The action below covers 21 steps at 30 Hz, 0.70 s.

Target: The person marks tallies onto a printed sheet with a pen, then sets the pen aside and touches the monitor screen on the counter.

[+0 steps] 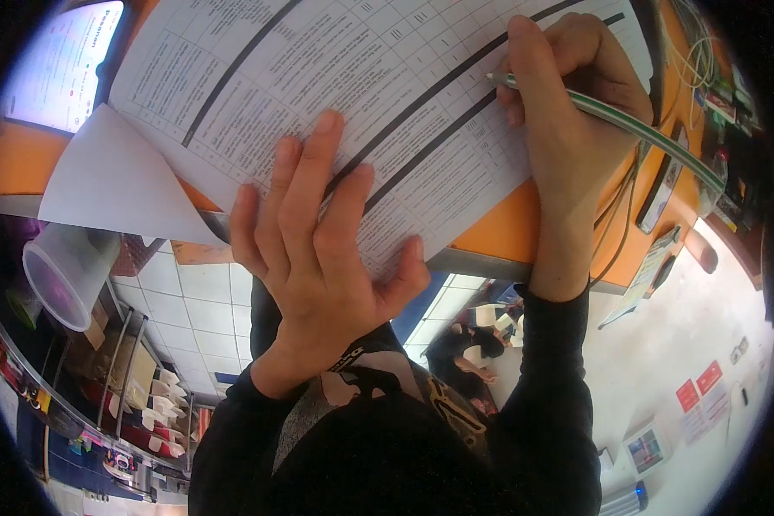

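A printed sheet of paper with table rows, dark bars and small tally strokes lies on the orange table. My left hand rests palm down across its lower part, fingers spread. My right hand grips a white-and-green pen between thumb and fingers. The pen's tip is over the table cells at the sheet's upper right; I cannot tell whether it touches the paper. The sheet's lower left corner curls up, showing a blank side.
A lit phone lies at the upper left. A translucent plastic cup is beyond the table's left edge. Cables run along the orange table at right. A person appears in the background, below the table edge.
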Each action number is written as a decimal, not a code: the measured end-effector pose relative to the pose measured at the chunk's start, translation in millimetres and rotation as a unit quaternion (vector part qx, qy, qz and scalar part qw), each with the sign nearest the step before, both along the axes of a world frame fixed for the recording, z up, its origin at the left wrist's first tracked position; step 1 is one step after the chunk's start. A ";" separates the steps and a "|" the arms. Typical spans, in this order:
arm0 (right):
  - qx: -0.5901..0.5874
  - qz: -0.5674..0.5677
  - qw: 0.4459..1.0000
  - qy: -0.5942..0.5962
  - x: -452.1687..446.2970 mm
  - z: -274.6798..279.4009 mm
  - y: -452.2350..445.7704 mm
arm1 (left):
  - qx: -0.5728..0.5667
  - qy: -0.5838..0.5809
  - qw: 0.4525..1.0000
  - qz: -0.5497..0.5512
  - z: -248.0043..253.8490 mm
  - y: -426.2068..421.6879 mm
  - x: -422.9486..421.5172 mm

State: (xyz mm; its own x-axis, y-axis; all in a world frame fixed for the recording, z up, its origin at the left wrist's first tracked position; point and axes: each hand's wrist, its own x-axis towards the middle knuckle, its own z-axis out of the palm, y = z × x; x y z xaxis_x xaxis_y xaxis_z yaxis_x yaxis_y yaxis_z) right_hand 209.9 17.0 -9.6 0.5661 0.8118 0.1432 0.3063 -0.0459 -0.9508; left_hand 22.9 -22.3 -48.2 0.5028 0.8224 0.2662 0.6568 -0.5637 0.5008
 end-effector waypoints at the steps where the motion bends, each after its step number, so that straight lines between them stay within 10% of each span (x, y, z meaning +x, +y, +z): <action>1: 0.002 -0.001 1.000 -0.009 1.5 -2.3 0.1 | 0.000 0.000 1.000 0.000 0.5 0.5 0.3; 21: 0.075 0.147 0.973 -0.159 27.2 -16.2 -10.9 | 0.011 0.010 1.000 0.006 -0.2 3.9 1.4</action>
State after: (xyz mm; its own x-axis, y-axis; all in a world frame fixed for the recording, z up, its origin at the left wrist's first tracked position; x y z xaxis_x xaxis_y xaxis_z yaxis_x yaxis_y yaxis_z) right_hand 237.1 6.0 -25.9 0.2201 0.8889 0.4018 0.5648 0.2197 -0.7955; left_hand 24.3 -18.4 -48.4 0.4993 0.8221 0.2736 0.6734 -0.5669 0.4745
